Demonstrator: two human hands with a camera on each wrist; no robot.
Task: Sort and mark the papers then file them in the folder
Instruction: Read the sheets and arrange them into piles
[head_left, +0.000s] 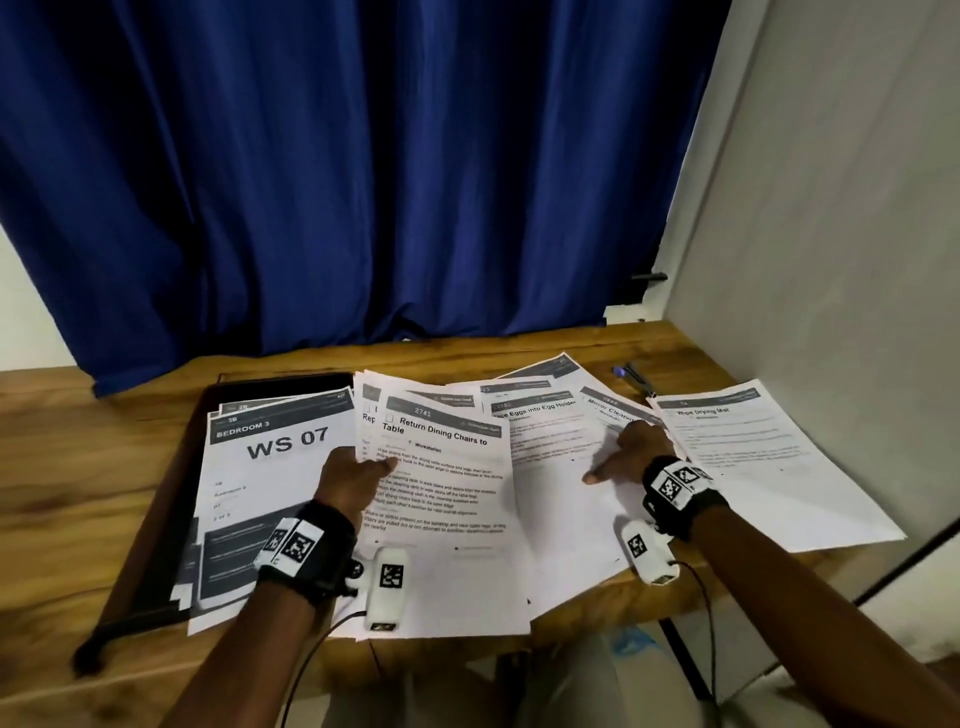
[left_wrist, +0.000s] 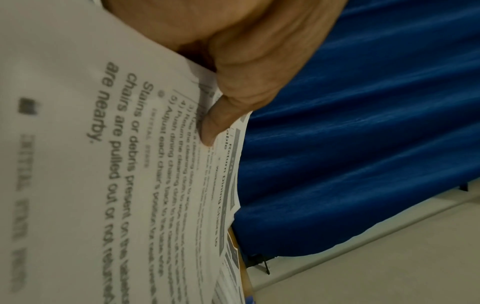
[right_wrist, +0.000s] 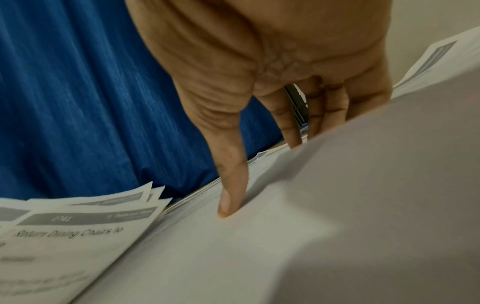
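Note:
My left hand (head_left: 353, 478) pinches the left edge of a sheaf of printed sheets headed "Return Dining Chairs to Table" (head_left: 447, 499), thumb (left_wrist: 223, 115) on top and fingers hidden beneath. It is raised slightly off the table. My right hand (head_left: 631, 452) lies on the "Mirror Cleaning" sheet (head_left: 566, 519), its fingers straight and its thumb (right_wrist: 231, 185) stretched out on the paper. A black folder (head_left: 171, 467) lies open at the left with "WS 07" cover sheets (head_left: 280, 457) stacked on it.
More sheets fan out across the wooden table (head_left: 62, 467): "Place Eggs into Egg Holder" (head_left: 535, 415) in the middle and "Wipe Drying Mat" (head_left: 753, 457) at the right. Pens (head_left: 631, 375) lie behind the papers. A blue curtain (head_left: 363, 182) hangs behind, a white wall (head_left: 831, 260) to the right.

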